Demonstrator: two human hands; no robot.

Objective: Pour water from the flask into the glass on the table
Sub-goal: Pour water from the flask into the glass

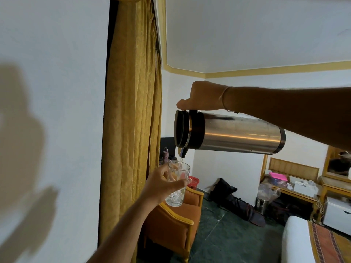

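The right hand [204,95] is holding a stainless steel flask [229,132] by the handle on its upper side, grip clenched around that handle with the thumb pressing near the black lid [180,128]. The flask is lying almost level in the air, its black spout [182,151] pointing down, and a thin stream of water [181,162] is falling from the spout into a clear drinking glass [177,184].

The left hand [161,184] is holding the glass up in the air directly under the spout, grip wrapped around the glass's middle with the thumb across its near side. The glass is standing close to upright, and water is gathering at its bottom. Neither the flask nor the glass is resting on any surface.

Behind the glass, an orange armchair with a yellow wooden frame [176,223] is standing beside a gold curtain [131,111]. A black bag [233,202] is lying on the dark green floor [228,234]. A thin bracelet [224,97] is circling the right wrist.
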